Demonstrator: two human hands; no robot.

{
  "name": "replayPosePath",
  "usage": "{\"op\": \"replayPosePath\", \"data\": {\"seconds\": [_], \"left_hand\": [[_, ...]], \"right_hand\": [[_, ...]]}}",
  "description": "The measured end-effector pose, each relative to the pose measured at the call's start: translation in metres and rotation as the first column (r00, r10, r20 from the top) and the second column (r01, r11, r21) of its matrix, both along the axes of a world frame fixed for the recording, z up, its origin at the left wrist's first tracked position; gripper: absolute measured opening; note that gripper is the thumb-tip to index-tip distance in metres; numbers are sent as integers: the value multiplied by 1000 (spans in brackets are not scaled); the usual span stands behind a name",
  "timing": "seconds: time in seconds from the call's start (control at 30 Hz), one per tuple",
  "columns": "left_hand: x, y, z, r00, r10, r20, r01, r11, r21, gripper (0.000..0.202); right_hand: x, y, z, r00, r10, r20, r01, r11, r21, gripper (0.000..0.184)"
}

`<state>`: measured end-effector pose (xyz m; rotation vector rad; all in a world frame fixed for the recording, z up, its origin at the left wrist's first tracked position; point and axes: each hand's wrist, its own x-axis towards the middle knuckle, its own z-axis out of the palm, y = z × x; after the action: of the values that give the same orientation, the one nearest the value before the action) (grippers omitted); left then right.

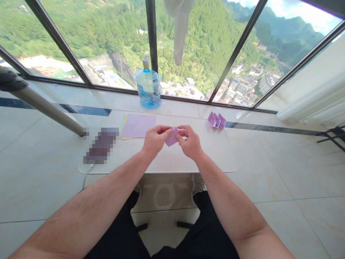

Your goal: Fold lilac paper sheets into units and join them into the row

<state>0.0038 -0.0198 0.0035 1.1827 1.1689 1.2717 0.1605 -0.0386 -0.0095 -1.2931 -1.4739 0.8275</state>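
A small folded piece of purple paper (171,139) is held between both hands above the white table (172,162). My left hand (155,139) pinches its left side, thumb in front. On the right side, the thumb and fingers of my right hand (189,141) grip the same paper. A stack of square paper sheets (138,126) lies to the left, a purple one on top with yellow and pale green edges showing beneath. At the table's far right sit several folded purple paper pieces (216,120), standing side by side.
A blue water jug (147,88) stands behind the table by the window. On the table's left lies a pixelated dark object (101,145) with a white cable (85,176). A grey pole (51,106) slants in from the left. White curtain fabric (309,93) hangs at right.
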Motion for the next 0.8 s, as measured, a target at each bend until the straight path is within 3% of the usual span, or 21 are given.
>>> {"op": "replayPosePath", "data": {"seconds": [0.17, 0.4, 0.57, 0.8], "left_hand": [[2, -4, -1, 977, 8, -213, 14, 995, 102, 24], [-2, -12, -2, 834, 78, -547, 87, 959, 270, 23], [-1, -14, -2, 780, 124, -613, 107, 939, 327, 25], [0, -16, 2, 813, 84, -576, 125, 941, 314, 24]], "right_hand": [[-7, 1, 2, 984, -53, -168, 40, 996, -81, 22], [-6, 3, 8, 965, -64, -255, 22, 986, -165, 20], [-3, 4, 5, 982, -54, -179, 31, 991, -128, 18], [-3, 3, 6, 995, -86, -46, 83, 994, -73, 14]]}}
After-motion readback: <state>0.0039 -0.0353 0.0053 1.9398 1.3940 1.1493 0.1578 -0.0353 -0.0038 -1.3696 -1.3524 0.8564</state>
